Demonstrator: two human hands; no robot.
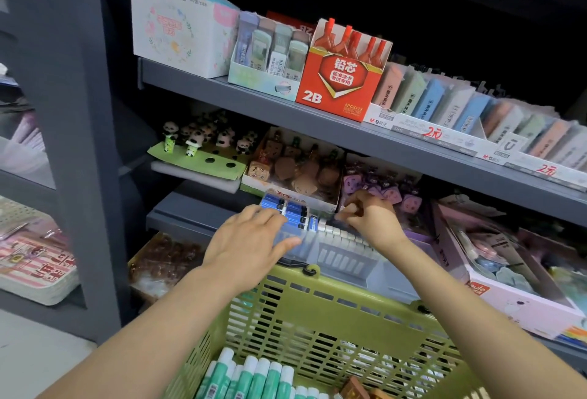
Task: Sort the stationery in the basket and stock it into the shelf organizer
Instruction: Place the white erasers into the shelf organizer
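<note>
left hand (pixel 251 236): fingers straight and together, flat on the clear organizer (pixel 336 252) above the basket (pixel 317 313)
blue packs (pixel 287 209): in the organizer; likely light, stiff, slippery; take by the sides
right hand (pixel 370 214): fingertips pinching something small, unclear what

Both your bare forearms reach forward and up from the lower corners. Your left hand (pixel 251 238) lies palm down with fingers straight and spread, pointing right. Your right hand (pixel 370 216) is bent at the wrist, its fingertips (pixel 347 209) pinched together.
</note>
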